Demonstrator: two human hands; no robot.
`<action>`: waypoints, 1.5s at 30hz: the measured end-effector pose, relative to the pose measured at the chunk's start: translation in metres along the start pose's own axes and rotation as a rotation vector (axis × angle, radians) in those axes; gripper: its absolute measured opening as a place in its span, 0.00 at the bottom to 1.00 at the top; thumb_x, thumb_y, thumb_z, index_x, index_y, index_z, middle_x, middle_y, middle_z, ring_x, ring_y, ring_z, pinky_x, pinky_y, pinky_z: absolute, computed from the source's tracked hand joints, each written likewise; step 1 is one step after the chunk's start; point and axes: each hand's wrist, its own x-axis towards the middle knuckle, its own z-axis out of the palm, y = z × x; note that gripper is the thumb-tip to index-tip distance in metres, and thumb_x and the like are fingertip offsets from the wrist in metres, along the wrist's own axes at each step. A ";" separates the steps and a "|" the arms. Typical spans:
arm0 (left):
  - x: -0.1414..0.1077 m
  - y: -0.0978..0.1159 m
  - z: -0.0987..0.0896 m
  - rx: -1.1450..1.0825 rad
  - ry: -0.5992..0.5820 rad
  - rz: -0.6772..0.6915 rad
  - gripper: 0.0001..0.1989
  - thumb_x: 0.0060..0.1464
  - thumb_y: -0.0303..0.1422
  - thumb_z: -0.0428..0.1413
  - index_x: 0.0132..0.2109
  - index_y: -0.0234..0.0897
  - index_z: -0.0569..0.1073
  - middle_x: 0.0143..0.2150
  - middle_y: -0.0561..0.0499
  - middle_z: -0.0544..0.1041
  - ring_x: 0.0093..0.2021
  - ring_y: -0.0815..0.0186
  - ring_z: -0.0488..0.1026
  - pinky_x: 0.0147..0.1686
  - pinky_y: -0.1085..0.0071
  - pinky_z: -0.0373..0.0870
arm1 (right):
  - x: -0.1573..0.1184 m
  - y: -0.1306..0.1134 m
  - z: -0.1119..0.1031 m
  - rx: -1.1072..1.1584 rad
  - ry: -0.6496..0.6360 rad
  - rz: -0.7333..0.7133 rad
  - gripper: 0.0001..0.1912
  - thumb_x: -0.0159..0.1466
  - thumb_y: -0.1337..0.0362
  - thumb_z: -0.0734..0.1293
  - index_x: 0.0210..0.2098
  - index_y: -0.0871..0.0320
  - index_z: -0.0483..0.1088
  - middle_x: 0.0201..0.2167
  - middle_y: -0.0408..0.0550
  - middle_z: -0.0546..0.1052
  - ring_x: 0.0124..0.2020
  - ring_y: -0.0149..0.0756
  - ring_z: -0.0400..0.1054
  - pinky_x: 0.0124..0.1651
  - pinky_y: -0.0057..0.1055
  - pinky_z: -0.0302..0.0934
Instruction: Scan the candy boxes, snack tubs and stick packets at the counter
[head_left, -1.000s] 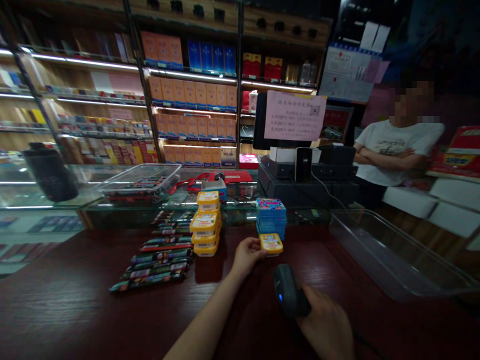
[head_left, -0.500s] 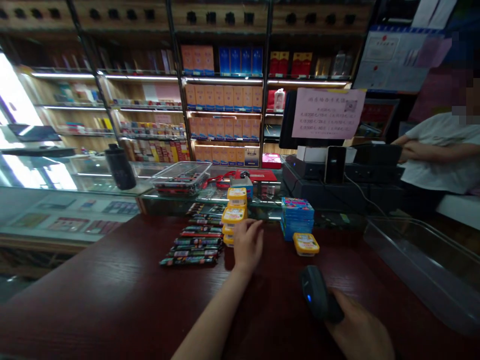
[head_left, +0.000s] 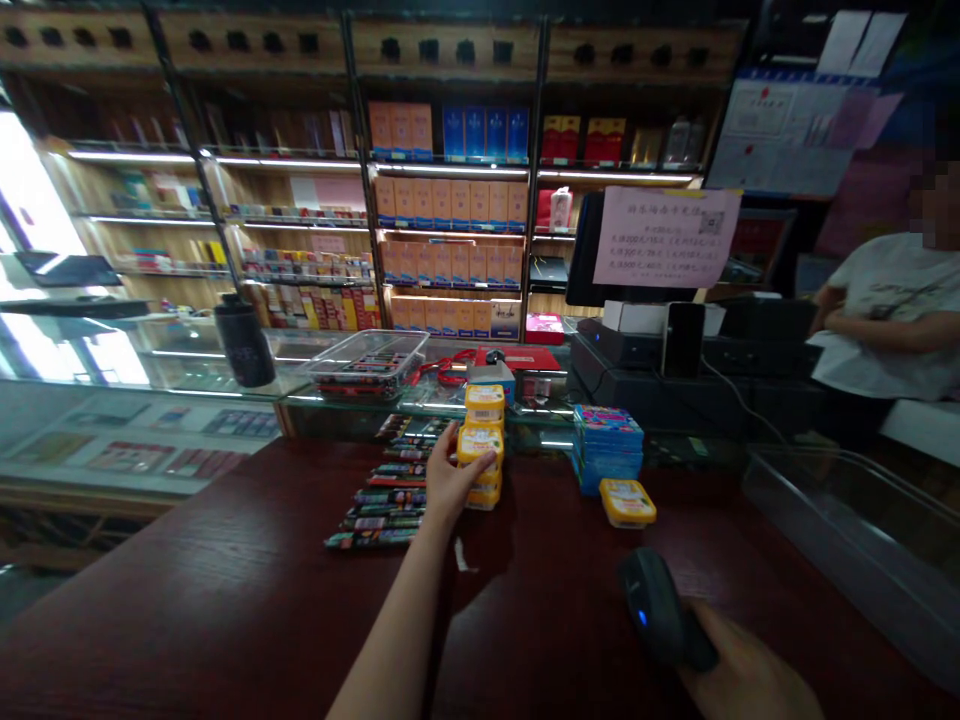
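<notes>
In the head view, my left hand (head_left: 448,485) reaches to a stack of small yellow-lidded plastic tubs (head_left: 484,398). Its fingers and thumb span a front yellow-lidded tub (head_left: 478,444), one on either side of it. Low on the right, my right hand (head_left: 750,665) is closed round the handle of a black barcode scanner (head_left: 660,610), which shows a blue light. A single yellow-lidded tub (head_left: 627,502) sits in front of a pile of blue boxes (head_left: 607,445). Left of the stack, several dark slim packets (head_left: 386,508) lie in a row, partly hidden by my left hand.
An open clear bin (head_left: 847,540) stands at the right. Behind are a clear tray of packets (head_left: 367,365), a black bottle (head_left: 244,340), and a monitor with a pink notice (head_left: 660,240). A person (head_left: 892,310) stands back right, arms folded.
My left hand has shifted left, from the right side of the stack onto a front tub, and its fingers have spread round it. The view has shifted slightly; the scanner remains in my right hand.
</notes>
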 end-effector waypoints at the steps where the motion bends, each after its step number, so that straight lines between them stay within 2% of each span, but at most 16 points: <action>1: -0.001 0.001 -0.001 0.022 0.034 0.023 0.41 0.30 0.37 0.70 0.55 0.35 0.67 0.49 0.43 0.73 0.49 0.55 0.72 0.51 0.59 0.68 | -0.001 0.000 0.000 -0.011 0.010 0.002 0.17 0.59 0.56 0.57 0.45 0.44 0.71 0.43 0.41 0.79 0.42 0.41 0.73 0.39 0.33 0.63; 3: -0.005 0.004 0.000 0.075 0.113 0.086 0.42 0.26 0.38 0.71 0.53 0.35 0.69 0.49 0.43 0.71 0.51 0.55 0.71 0.53 0.59 0.67 | -0.002 0.001 0.001 -0.040 0.061 -0.010 0.18 0.60 0.55 0.56 0.44 0.46 0.71 0.43 0.43 0.79 0.42 0.41 0.73 0.39 0.34 0.63; 5: -0.010 0.009 0.003 0.026 0.143 0.084 0.41 0.27 0.39 0.70 0.52 0.35 0.68 0.49 0.44 0.71 0.49 0.56 0.72 0.50 0.61 0.68 | -0.004 0.002 0.003 -0.066 0.109 -0.039 0.18 0.60 0.55 0.56 0.44 0.48 0.71 0.43 0.45 0.79 0.41 0.42 0.73 0.38 0.34 0.62; 8: -0.020 0.016 0.011 -0.215 0.112 -0.079 0.37 0.36 0.43 0.67 0.52 0.36 0.64 0.46 0.44 0.73 0.41 0.62 0.75 0.42 0.65 0.72 | -0.007 0.000 0.004 -0.080 0.148 -0.069 0.18 0.58 0.56 0.57 0.44 0.49 0.72 0.43 0.45 0.79 0.40 0.42 0.74 0.37 0.34 0.62; 11: -0.029 0.021 0.017 -0.360 0.099 -0.228 0.34 0.39 0.45 0.65 0.50 0.37 0.61 0.43 0.46 0.73 0.38 0.64 0.75 0.37 0.69 0.73 | -0.011 -0.008 -0.001 -0.020 0.147 -0.086 0.17 0.58 0.57 0.58 0.43 0.48 0.72 0.37 0.44 0.80 0.37 0.43 0.74 0.34 0.33 0.62; 13: -0.033 0.023 0.019 -0.409 0.070 -0.265 0.34 0.39 0.46 0.65 0.50 0.38 0.60 0.44 0.46 0.73 0.38 0.65 0.75 0.36 0.70 0.73 | -0.014 -0.015 -0.008 0.114 0.138 -0.091 0.16 0.56 0.57 0.60 0.41 0.49 0.73 0.34 0.44 0.81 0.35 0.43 0.74 0.35 0.33 0.63; 15: -0.036 0.025 0.020 -0.442 0.040 -0.259 0.34 0.41 0.47 0.63 0.51 0.39 0.59 0.46 0.45 0.73 0.40 0.65 0.75 0.37 0.71 0.73 | -0.017 -0.023 -0.016 0.316 0.108 -0.129 0.17 0.52 0.58 0.64 0.40 0.51 0.74 0.35 0.45 0.81 0.37 0.43 0.74 0.39 0.32 0.65; 19: -0.039 0.025 0.021 -0.458 0.015 -0.239 0.34 0.45 0.51 0.60 0.53 0.41 0.58 0.48 0.46 0.73 0.42 0.65 0.75 0.37 0.72 0.72 | -0.019 -0.037 -0.028 0.754 -0.095 -0.156 0.21 0.50 0.49 0.68 0.39 0.55 0.75 0.40 0.49 0.80 0.42 0.46 0.74 0.42 0.33 0.68; 23: -0.039 0.022 0.023 -0.467 0.019 -0.236 0.35 0.45 0.53 0.59 0.54 0.42 0.56 0.48 0.46 0.73 0.42 0.64 0.75 0.38 0.71 0.73 | -0.027 -0.053 -0.034 1.003 -0.261 -0.038 0.28 0.58 0.40 0.55 0.36 0.54 0.75 0.34 0.51 0.81 0.35 0.44 0.75 0.39 0.37 0.70; 26: -0.039 0.019 0.024 -0.470 0.017 -0.221 0.35 0.45 0.53 0.59 0.54 0.42 0.56 0.47 0.47 0.73 0.41 0.64 0.75 0.38 0.70 0.73 | -0.035 -0.062 -0.037 1.226 -0.298 0.100 0.24 0.56 0.41 0.61 0.34 0.53 0.75 0.34 0.49 0.80 0.34 0.42 0.75 0.40 0.36 0.69; 30: -0.040 0.016 0.026 -0.509 0.003 -0.181 0.32 0.48 0.50 0.58 0.54 0.43 0.56 0.46 0.47 0.74 0.43 0.62 0.75 0.40 0.68 0.73 | -0.034 -0.060 -0.035 1.388 -0.320 0.149 0.19 0.49 0.45 0.69 0.29 0.53 0.75 0.28 0.46 0.80 0.29 0.39 0.74 0.35 0.32 0.69; 33: -0.040 0.015 0.027 -0.521 -0.006 -0.160 0.30 0.49 0.48 0.58 0.54 0.43 0.56 0.48 0.47 0.74 0.44 0.62 0.75 0.41 0.68 0.73 | -0.028 -0.053 -0.031 1.335 -0.352 0.148 0.19 0.48 0.45 0.70 0.26 0.54 0.75 0.24 0.47 0.79 0.28 0.41 0.74 0.34 0.34 0.69; 37: -0.040 0.013 0.025 -0.457 0.011 -0.187 0.32 0.49 0.49 0.58 0.55 0.42 0.55 0.50 0.45 0.72 0.43 0.63 0.76 0.41 0.68 0.73 | -0.027 -0.051 -0.032 0.966 -0.202 -0.062 0.25 0.57 0.43 0.58 0.32 0.54 0.76 0.28 0.50 0.80 0.28 0.42 0.73 0.33 0.36 0.68; 41: -0.039 0.015 0.024 -0.403 0.032 -0.140 0.36 0.43 0.46 0.63 0.54 0.40 0.56 0.52 0.42 0.71 0.46 0.60 0.75 0.44 0.66 0.73 | -0.027 -0.049 -0.037 0.658 -0.074 -0.192 0.14 0.50 0.58 0.66 0.36 0.51 0.75 0.34 0.47 0.80 0.35 0.44 0.73 0.38 0.34 0.65; 43: -0.039 0.018 0.025 -0.362 0.026 -0.097 0.39 0.35 0.42 0.68 0.52 0.39 0.58 0.53 0.41 0.70 0.48 0.59 0.74 0.46 0.65 0.72 | -0.023 -0.043 -0.034 0.397 0.013 -0.231 0.16 0.48 0.65 0.65 0.37 0.49 0.75 0.34 0.44 0.80 0.35 0.43 0.73 0.37 0.33 0.63; 45: -0.042 0.020 0.029 -0.330 -0.017 -0.065 0.41 0.28 0.38 0.70 0.50 0.39 0.59 0.53 0.42 0.71 0.48 0.58 0.74 0.47 0.63 0.72 | -0.017 -0.031 -0.024 0.112 0.105 -0.271 0.17 0.51 0.68 0.61 0.38 0.49 0.74 0.35 0.42 0.80 0.35 0.41 0.73 0.36 0.33 0.62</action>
